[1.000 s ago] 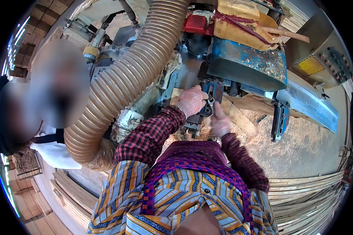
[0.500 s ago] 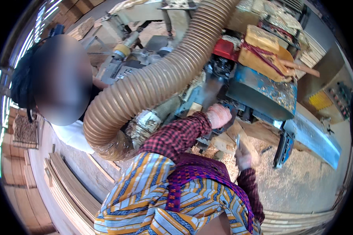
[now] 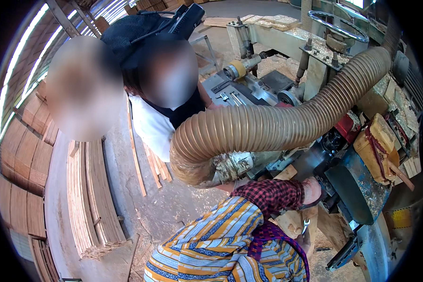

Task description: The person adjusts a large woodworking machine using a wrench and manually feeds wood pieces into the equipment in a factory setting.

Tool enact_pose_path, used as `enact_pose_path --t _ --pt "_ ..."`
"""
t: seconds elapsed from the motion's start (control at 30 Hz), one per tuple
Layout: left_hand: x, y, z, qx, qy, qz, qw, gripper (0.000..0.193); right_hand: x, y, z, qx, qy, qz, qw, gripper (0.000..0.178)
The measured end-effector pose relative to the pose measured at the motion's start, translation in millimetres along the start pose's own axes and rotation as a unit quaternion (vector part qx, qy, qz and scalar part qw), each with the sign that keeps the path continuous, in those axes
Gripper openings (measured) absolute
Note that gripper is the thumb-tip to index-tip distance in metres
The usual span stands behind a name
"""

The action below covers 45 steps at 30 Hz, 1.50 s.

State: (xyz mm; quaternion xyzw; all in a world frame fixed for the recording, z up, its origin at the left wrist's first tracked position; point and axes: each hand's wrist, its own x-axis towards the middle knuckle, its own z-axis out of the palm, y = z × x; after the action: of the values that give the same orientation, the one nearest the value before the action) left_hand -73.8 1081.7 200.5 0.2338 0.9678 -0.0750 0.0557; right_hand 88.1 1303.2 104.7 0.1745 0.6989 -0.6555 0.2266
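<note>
My left hand, below a red-and-black checked sleeve, is closed against the machine's dark metal parts. What its fingers wrap round is hidden. Lower down, my right hand grips an open-ended wrench, whose jaw points up. Part of that hand lies behind my apron edge. Pale wood pieces are beside the wrench, under the left forearm. Above both hands hangs a thick ribbed hose. To the right of my left hand is a dark curved guard.
A co-worker in a white top stands left of the hose, at a machine bed with several tools. Long boards lie stacked on the left floor. A yellow, sawdust-covered bundle rests on the blue housing. A handwheel is at the top.
My view has swung left, showing more of the floor and the co-worker. My left hand stays at the machine; my right hand still holds the wrench, now partly covered by my clothing.
</note>
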Motion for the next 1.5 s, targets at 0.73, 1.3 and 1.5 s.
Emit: enact_pose_path --t 0.73,1.3,1.5 --pt "-189 -68 -13 -0.350 0.133 -0.340 0.863 0.046 -22 -19 3 0.013 0.044 0.001 0.999 0.048" --pt "-227 -62 -38 -0.544 0.277 -0.392 0.688 0.040 -5 -82 38 -0.087 -0.023 0.028 0.996 0.046" --pt "-208 -98 -68 -0.480 0.334 -0.407 0.702 0.044 -14 -120 54 0.117 -0.055 0.049 0.990 0.036"
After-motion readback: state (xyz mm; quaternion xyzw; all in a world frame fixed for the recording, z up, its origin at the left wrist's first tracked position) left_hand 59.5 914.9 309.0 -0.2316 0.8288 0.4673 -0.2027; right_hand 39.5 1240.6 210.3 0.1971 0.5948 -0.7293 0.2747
